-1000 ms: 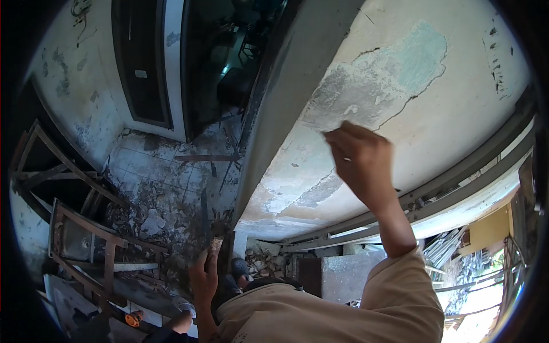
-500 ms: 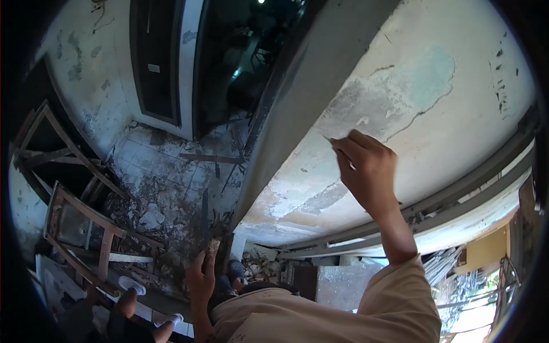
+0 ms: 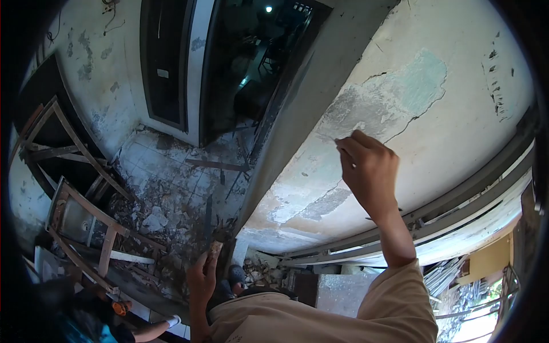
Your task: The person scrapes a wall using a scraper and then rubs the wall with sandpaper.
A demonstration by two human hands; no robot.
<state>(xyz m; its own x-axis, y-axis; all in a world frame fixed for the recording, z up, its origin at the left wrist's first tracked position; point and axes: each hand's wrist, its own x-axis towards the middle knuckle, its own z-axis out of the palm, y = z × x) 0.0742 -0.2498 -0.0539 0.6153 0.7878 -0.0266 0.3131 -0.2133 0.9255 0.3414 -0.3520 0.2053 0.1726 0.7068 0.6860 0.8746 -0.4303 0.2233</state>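
My right hand [image 3: 370,168] is raised in front of the peeling wall [image 3: 423,154], its fingers pinched together. A small pointed tip shows at the fingertips, near the edge of the bare grey plaster patch [image 3: 366,108]; what it belongs to is too small to make out. Whether the tip touches the wall I cannot tell. Low at my left side, my left hand [image 3: 200,280] is closed round a small brownish block [image 3: 215,250], whose upper end sticks out past the fingers. A crack [image 3: 414,118] runs down the wall beside the pale green patch [image 3: 426,83].
Rubble and dry debris [image 3: 154,220] cover the tiled floor, with a wooden strip [image 3: 217,165] lying across it. Broken wooden frames [image 3: 86,208] lean at the left. A co-worker's arm [image 3: 151,331] shows at lower left. Beyond the wall corner is a dark doorway [image 3: 246,74].
The view has shifted slightly. My right hand stays near the same part of the wall, and my left hand still holds the block. The person at lower left has moved; an orange item now shows there.
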